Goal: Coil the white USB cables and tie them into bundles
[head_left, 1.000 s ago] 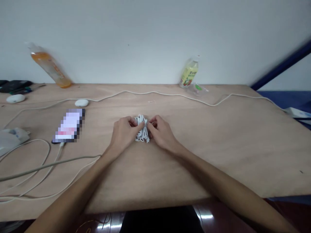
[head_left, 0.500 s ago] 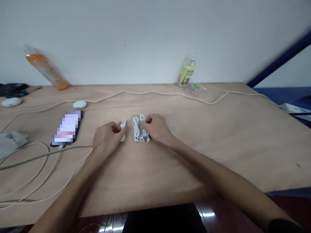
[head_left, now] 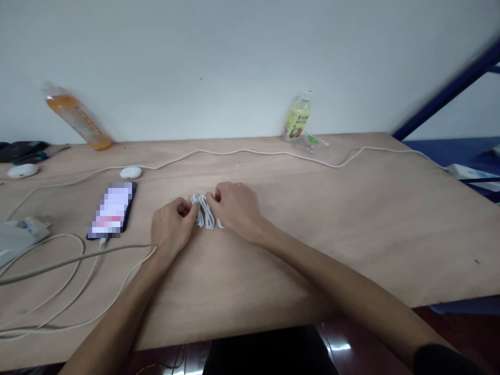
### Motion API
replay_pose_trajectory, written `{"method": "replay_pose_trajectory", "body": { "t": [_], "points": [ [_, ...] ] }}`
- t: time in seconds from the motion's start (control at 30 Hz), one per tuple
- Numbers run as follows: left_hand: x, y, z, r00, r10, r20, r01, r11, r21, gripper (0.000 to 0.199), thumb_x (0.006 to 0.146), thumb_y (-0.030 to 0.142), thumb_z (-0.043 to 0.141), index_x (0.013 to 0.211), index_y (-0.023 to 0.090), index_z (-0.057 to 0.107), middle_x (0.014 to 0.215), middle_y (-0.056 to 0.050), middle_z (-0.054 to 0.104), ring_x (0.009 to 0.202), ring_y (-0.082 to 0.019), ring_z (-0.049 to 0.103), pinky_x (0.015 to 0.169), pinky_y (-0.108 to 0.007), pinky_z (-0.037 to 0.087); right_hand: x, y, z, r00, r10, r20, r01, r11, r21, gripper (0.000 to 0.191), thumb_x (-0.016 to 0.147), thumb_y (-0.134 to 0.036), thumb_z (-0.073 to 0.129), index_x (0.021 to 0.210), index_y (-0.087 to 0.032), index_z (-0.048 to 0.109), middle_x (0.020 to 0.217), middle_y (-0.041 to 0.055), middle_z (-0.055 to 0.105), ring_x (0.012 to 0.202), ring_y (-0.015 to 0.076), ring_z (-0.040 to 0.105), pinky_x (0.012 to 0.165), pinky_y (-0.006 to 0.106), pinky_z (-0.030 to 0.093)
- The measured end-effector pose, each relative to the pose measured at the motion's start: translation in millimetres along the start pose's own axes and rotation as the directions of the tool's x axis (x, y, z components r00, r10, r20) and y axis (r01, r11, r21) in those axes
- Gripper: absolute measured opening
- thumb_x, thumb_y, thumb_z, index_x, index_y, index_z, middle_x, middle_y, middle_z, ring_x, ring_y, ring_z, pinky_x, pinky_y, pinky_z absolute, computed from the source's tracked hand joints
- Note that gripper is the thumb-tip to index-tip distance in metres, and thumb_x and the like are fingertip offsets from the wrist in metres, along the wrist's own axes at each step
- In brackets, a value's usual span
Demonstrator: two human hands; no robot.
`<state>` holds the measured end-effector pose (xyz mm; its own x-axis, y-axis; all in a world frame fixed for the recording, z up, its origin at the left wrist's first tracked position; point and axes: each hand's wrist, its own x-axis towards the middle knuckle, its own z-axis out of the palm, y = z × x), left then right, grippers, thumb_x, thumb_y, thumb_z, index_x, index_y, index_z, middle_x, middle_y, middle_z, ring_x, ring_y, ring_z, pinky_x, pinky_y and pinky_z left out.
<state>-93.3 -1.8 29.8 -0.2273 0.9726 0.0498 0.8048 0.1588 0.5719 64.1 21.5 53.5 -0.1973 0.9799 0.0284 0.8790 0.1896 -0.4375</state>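
Coiled white cable bundles [head_left: 207, 212] lie side by side on the wooden table, between my two hands. My left hand [head_left: 172, 221] is at their left side with its fingers curled and its thumb against the leftmost bundle, which it partly covers. On the right, my right hand [head_left: 237, 208] is closed over the rightmost bundle. Only a small white loop [head_left: 221, 224] of that one shows below the thumb; the rest is hidden.
A phone [head_left: 112, 211] with a cable plugged in lies to the left, near a white oval case [head_left: 130, 172]. Loose cables [head_left: 74, 255] run under my left forearm. An orange drink bottle [head_left: 80, 117] and a yellow-labelled bottle [head_left: 297, 117] lean on the wall. A long white cord [head_left: 269, 151] crosses the table.
My right hand has moved left with the cable bundles, closing the gap to the bundle at my left hand. My left hand has stayed nearly in place. The view has shifted slightly.
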Motion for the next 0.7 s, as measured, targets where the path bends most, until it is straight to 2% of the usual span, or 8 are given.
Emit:
{"method": "replay_pose_trajectory", "body": {
  "t": [0.1, 0.27, 0.37, 0.5, 0.57, 0.63, 0.7],
  "points": [
    [0, 1, 1.9, 1.000, -0.005, -0.010, 0.005, 1.000, 0.005, 0.035, 0.089, 0.056, 0.056, 0.068, 0.030, 0.057, 0.076, -0.007, 0.076, 0.081, -0.032, 0.071, 0.074, -0.039, 0.044, -2, 4, -3, 0.999, 0.029, 0.020, -0.027, 0.995, -0.095, 0.038, 0.110, -0.039, 0.053, 0.106, -0.015, 0.082, 0.108, 0.0220, 0.084, 0.101, 0.0343, 0.080, 0.078, 0.038, 0.053],
    [-1, 0, 5.0, 1.000, -0.010, -0.007, 0.010, 1.000, 0.028, 0.028, 0.087, 0.053, 0.062, 0.073, 0.029, 0.058, 0.078, -0.007, 0.076, 0.082, -0.032, 0.073, 0.072, -0.038, 0.044, -3, 4, 4, 0.995, 0.008, 0.097, 0.007, 0.989, -0.151, 0.031, 0.108, -0.034, 0.057, 0.116, -0.015, 0.080, 0.114, 0.0235, 0.083, 0.107, 0.0346, 0.080, 0.079, 0.037, 0.055],
    [-1, 0, 4.6, 1.000, -0.003, 0.009, 0.003, 1.000, 0.031, 0.025, 0.087, 0.049, 0.064, 0.072, 0.029, 0.058, 0.077, -0.006, 0.076, 0.082, -0.031, 0.074, 0.073, -0.037, 0.045, -1, 5, 3, 0.994, 0.021, 0.112, -0.004, 0.989, -0.147, 0.029, 0.108, -0.032, 0.057, 0.113, -0.014, 0.080, 0.113, 0.0238, 0.083, 0.106, 0.0350, 0.080, 0.079, 0.038, 0.055],
    [-1, 1, 1.4, 1.000, -0.025, 0.003, 0.025, 1.000, -0.011, 0.030, 0.089, 0.054, 0.063, 0.074, 0.028, 0.062, 0.077, -0.005, 0.077, 0.082, -0.031, 0.074, 0.073, -0.038, 0.048, 2, 4, -6, 0.997, 0.020, 0.072, -0.016, 0.998, -0.062, 0.032, 0.108, -0.041, 0.060, 0.105, -0.016, 0.080, 0.111, 0.0203, 0.084, 0.101, 0.0325, 0.079, 0.075, 0.035, 0.052],
    [2, -1, 0.0, 0.997, -0.065, -0.048, 0.062, 0.996, -0.063, 0.032, 0.091, 0.056, 0.058, 0.077, 0.028, 0.064, 0.081, -0.006, 0.078, 0.086, -0.031, 0.074, 0.077, -0.039, 0.051, 4, -3, -8, 0.998, -0.007, 0.057, 0.008, 1.000, -0.003, 0.035, 0.109, -0.044, 0.058, 0.101, -0.017, 0.080, 0.107, 0.0176, 0.085, 0.100, 0.0311, 0.078, 0.073, 0.034, 0.050],
    [7, -8, -0.1, 0.987, -0.113, -0.110, 0.100, 0.988, -0.117, 0.034, 0.095, 0.054, 0.050, 0.082, 0.027, 0.065, 0.086, -0.007, 0.079, 0.089, -0.031, 0.075, 0.082, -0.040, 0.055, 7, -12, -5, 0.995, -0.083, 0.055, 0.080, 0.996, 0.047, 0.039, 0.111, -0.045, 0.055, 0.099, -0.018, 0.080, 0.102, 0.0158, 0.085, 0.099, 0.0304, 0.079, 0.072, 0.034, 0.050],
    [15, -16, 0.8, 0.978, -0.144, -0.149, 0.123, 0.983, -0.138, 0.044, 0.102, 0.051, 0.030, 0.086, 0.027, 0.064, 0.089, -0.009, 0.080, 0.088, -0.030, 0.076, 0.082, -0.041, 0.056, 10, -24, 3, 0.986, -0.146, 0.084, 0.141, 0.988, 0.060, 0.037, 0.110, -0.044, 0.057, 0.099, -0.018, 0.080, 0.103, 0.0159, 0.085, 0.099, 0.0314, 0.080, 0.073, 0.034, 0.051]
  ]
}}
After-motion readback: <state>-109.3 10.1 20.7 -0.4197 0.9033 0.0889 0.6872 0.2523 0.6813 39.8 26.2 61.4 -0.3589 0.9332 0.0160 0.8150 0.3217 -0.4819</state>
